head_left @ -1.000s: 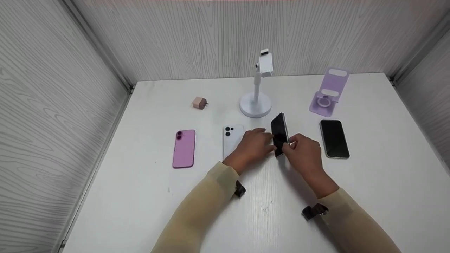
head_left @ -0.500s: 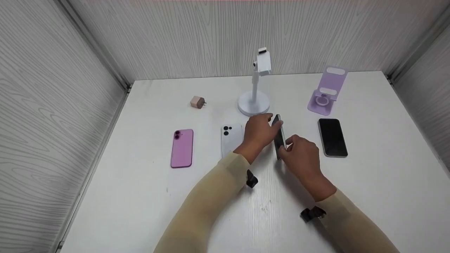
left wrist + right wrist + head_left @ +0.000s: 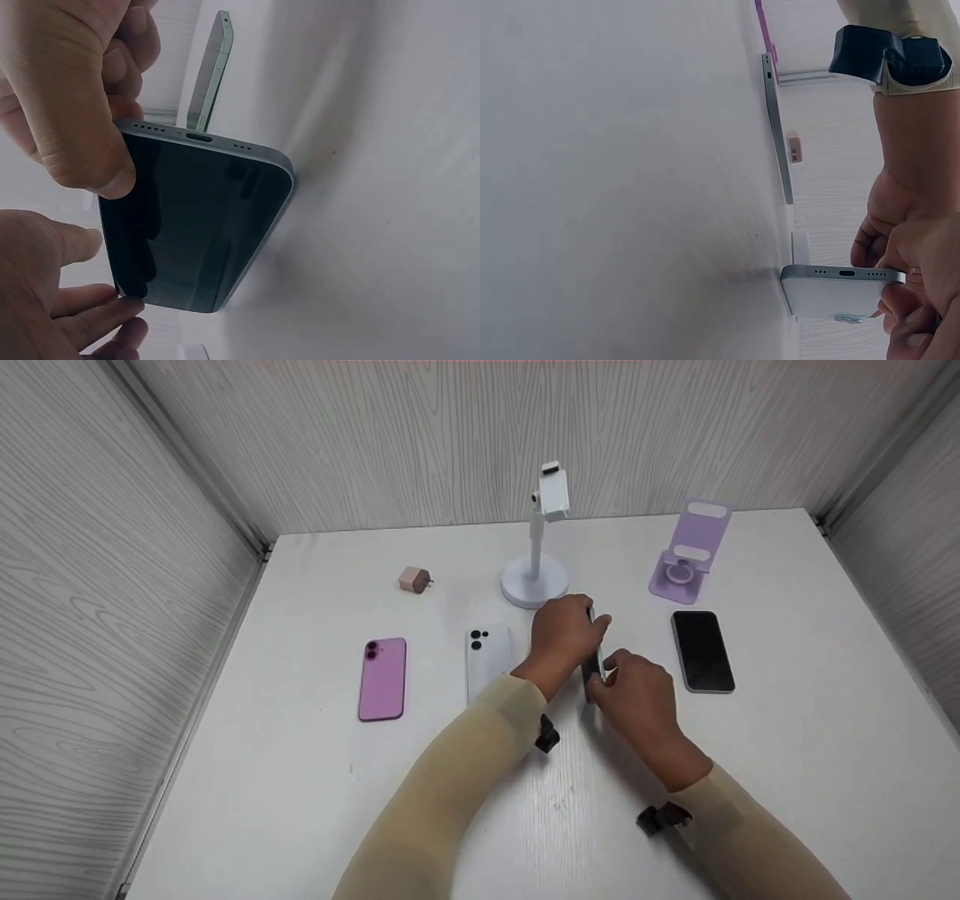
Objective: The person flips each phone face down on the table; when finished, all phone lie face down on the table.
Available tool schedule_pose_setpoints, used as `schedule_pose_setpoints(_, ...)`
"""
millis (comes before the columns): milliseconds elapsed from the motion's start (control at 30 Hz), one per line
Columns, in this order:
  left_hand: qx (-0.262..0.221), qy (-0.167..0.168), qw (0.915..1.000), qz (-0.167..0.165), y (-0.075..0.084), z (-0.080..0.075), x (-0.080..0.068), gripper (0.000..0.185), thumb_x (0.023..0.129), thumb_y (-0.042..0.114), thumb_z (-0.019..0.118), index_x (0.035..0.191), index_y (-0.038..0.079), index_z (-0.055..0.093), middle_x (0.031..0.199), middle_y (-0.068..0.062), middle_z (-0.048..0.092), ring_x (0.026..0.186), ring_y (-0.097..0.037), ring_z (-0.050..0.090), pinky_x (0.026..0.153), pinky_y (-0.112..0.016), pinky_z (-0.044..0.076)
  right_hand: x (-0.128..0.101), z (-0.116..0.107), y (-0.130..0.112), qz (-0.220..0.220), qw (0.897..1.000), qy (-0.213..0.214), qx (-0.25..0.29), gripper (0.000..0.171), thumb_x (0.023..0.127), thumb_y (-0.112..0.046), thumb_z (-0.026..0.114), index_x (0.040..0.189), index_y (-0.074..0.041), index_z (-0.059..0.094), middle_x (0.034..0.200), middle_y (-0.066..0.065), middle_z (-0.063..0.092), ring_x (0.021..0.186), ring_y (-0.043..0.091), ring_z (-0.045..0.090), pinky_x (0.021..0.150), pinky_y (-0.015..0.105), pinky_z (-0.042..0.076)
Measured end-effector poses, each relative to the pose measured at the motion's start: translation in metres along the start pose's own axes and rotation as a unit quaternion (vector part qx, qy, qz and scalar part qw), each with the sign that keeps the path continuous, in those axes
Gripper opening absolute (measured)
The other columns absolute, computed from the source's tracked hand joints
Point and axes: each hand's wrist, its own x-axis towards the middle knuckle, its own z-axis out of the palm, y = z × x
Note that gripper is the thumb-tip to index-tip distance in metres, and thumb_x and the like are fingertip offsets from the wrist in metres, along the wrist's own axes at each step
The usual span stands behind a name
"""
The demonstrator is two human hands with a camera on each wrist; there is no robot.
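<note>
A smartphone (image 3: 592, 669) stands on its long edge on the table, its dark screen (image 3: 202, 225) facing left and its pale back (image 3: 832, 295) facing right. My right hand (image 3: 639, 695) pinches the near, port end, thumb on the screen and fingers behind. At the far end, my left hand (image 3: 564, 635) holds the upper corner, fingertips on the screen side and thumb reaching over the edge. Part of the phone is hidden by both hands. A white phone (image 3: 489, 660) lies camera side up, partly covered by my left forearm. Just beyond my left hand stands a white phone stand (image 3: 534, 582).
At the right are a black-screened phone (image 3: 703, 651) lying flat and a purple folding phone stand (image 3: 699, 536) behind it. A pink phone (image 3: 382, 679) and a two-tone charger plug (image 3: 415, 580) lie to the left. Panels enclose the table's back and sides.
My left hand has moved from the phone's near screen side up to its far upper corner. The phone has turned more edge-on to the head view; my right hand keeps its pinch.
</note>
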Motion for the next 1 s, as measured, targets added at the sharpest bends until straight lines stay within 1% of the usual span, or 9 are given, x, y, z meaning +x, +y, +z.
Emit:
schedule_pose_setpoints(100, 0.016, 0.0, 0.9999, -0.005, 0.0, 0.0, 0.001, 0.027, 0.103, 0.039, 0.073, 0.089, 0.016, 0.074, 0.088, 0.0, 0.078, 0.086, -0.019, 0.073, 0.078, -0.037, 0.057, -0.001, 0.0, -0.001, -0.003, 1.0, -0.005, -0.003, 0.021, 0.089, -0.02, 0.078, 0.097, 0.0, 0.075, 0.079, 0.01, 0.074, 0.072, 0.031, 0.069, 0.067, 0.05, 0.053)
schedule_pose_setpoints(233, 0.023, -0.001, 0.9995, -0.02, -0.001, -0.001, 0.001, 0.019, 0.103, 0.031, 0.07, 0.093, 0.016, 0.076, 0.089, 0.0, 0.08, 0.084, -0.018, 0.073, 0.075, -0.036, 0.057, -0.003, 0.0, -0.003, -0.012, 1.0, -0.009, -0.007, 0.022, 0.088, -0.019, 0.078, 0.097, 0.001, 0.075, 0.08, 0.011, 0.073, 0.072, 0.031, 0.069, 0.066, 0.05, 0.053)
schedule_pose_setpoints(433, 0.024, 0.01, 0.9989, -0.04, -0.002, -0.004, 0.0, 0.014, 0.095, 0.022, 0.069, 0.082, 0.017, 0.073, 0.083, 0.0, 0.077, 0.075, -0.018, 0.069, 0.068, -0.038, 0.055, -0.005, -0.001, -0.005, -0.015, 1.0, -0.015, 0.004, 0.019, 0.089, -0.022, 0.078, 0.093, -0.003, 0.074, 0.078, 0.007, 0.07, 0.071, 0.028, 0.065, 0.067, 0.048, 0.052)
schedule_pose_setpoints(600, 0.006, 0.022, 0.9981, -0.057, -0.006, -0.004, -0.002, 0.024, 0.093, 0.019, 0.07, 0.071, 0.019, 0.062, 0.074, 0.002, 0.071, 0.071, -0.018, 0.065, 0.065, -0.037, 0.051, -0.006, 0.0, -0.006, -0.02, 0.999, -0.029, -0.002, 0.02, 0.09, -0.024, 0.079, 0.094, -0.004, 0.075, 0.079, 0.006, 0.069, 0.071, 0.026, 0.064, 0.07, 0.048, 0.052)
schedule_pose_setpoints(767, -0.019, 0.032, 0.9973, -0.063, -0.009, -0.004, -0.003, 0.035, 0.092, 0.018, 0.071, 0.065, 0.019, 0.049, 0.065, 0.002, 0.058, 0.066, -0.017, 0.05, 0.059, -0.033, 0.037, -0.006, 0.002, -0.006, -0.016, 0.999, -0.049, -0.007, 0.029, 0.09, -0.03, 0.084, 0.099, -0.004, 0.074, 0.083, 0.008, 0.069, 0.073, 0.027, 0.063, 0.071, 0.048, 0.052)
schedule_pose_setpoints(833, -0.032, 0.034, 0.9964, -0.07, -0.009, -0.004, -0.004, 0.026, 0.093, 0.019, 0.073, 0.071, 0.017, 0.06, 0.071, 0.003, 0.065, 0.069, -0.016, 0.054, 0.062, -0.032, 0.041, -0.006, 0.001, -0.005, -0.013, 0.998, -0.063, -0.008, 0.036, 0.09, -0.034, 0.087, 0.103, -0.003, 0.073, 0.086, 0.008, 0.069, 0.076, 0.027, 0.064, 0.072, 0.048, 0.053)
schedule_pose_setpoints(900, -0.045, 0.036, 0.9952, -0.08, -0.01, -0.003, -0.006, 0.01, 0.094, 0.021, 0.074, 0.085, 0.016, 0.075, 0.085, 0.002, 0.076, 0.078, -0.016, 0.065, 0.069, -0.032, 0.05, -0.006, 0.001, -0.003, -0.011, 0.997, -0.077, -0.011, 0.044, 0.089, -0.039, 0.088, 0.108, -0.002, 0.073, 0.09, 0.01, 0.07, 0.08, 0.028, 0.065, 0.075, 0.049, 0.054)
schedule_pose_setpoints(933, -0.052, 0.035, 0.9945, -0.083, -0.011, -0.003, -0.006, 0.008, 0.094, 0.022, 0.075, 0.095, 0.016, 0.08, 0.094, 0.002, 0.08, 0.085, -0.017, 0.071, 0.075, -0.033, 0.054, -0.005, 0.001, -0.002, -0.011, 0.996, -0.083, -0.011, 0.048, 0.089, -0.041, 0.089, 0.111, -0.001, 0.072, 0.093, 0.011, 0.071, 0.082, 0.029, 0.066, 0.076, 0.049, 0.055)
schedule_pose_setpoints(1000, -0.066, 0.039, 0.9931, -0.088, -0.012, -0.002, -0.008, 0.022, 0.095, 0.025, 0.076, 0.115, 0.016, 0.083, 0.111, 0.002, 0.083, 0.101, -0.019, 0.076, 0.088, -0.035, 0.059, -0.004, 0.0, 0.001, -0.012, 0.995, -0.096, -0.011, 0.055, 0.088, -0.044, 0.09, 0.116, 0.001, 0.072, 0.097, 0.013, 0.072, 0.086, 0.03, 0.067, 0.079, 0.05, 0.055)
